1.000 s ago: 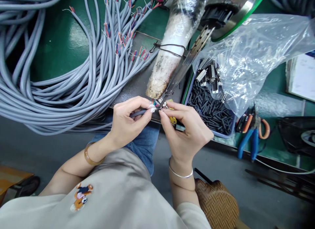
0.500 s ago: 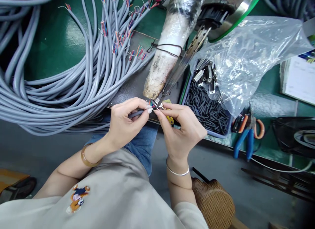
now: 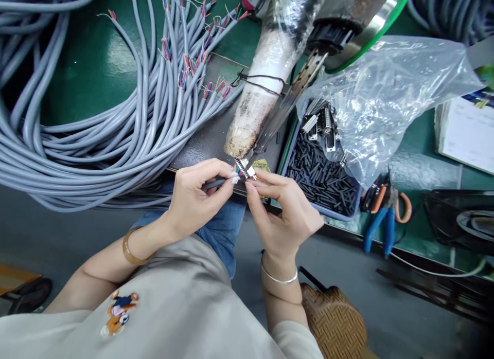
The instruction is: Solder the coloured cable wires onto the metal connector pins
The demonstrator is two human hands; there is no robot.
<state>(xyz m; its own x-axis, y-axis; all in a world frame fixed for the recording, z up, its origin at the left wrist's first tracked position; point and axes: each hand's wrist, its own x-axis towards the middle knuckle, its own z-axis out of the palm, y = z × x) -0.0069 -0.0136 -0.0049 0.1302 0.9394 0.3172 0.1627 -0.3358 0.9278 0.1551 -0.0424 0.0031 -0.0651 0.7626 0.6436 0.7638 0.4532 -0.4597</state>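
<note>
My left hand [image 3: 200, 192] pinches the grey cable [image 3: 214, 183] close to its stripped end, where coloured wires [image 3: 236, 169] fan out. Those wires meet a small metal multi-pin connector [image 3: 243, 166] at the bench edge. At the connector's right side, the thumb and forefinger of my right hand [image 3: 283, 204] are pressed together; what they hold is too small to make out. The slim dark tip of a soldering iron [image 3: 266, 127] with a perforated metal barrel comes down onto the connector. A yellow piece [image 3: 262, 166] lies under my right fingers.
A plastic-wrapped white tube [image 3: 254, 102] hangs above the hands. Grey cables [image 3: 127, 122] with bared ends heap up on the left. Right of the iron is a tray [image 3: 343, 213] of short black sleeves [image 3: 316, 174], connectors [image 3: 322, 117] and a clear bag [image 3: 393, 91]. Blue-handled pliers [image 3: 380, 230] lie beside it.
My right fingertips have shifted slightly down from the iron tip, and more of the connector shows between the hands. The left hand keeps its pinch on the cable. The view has shifted slightly.
</note>
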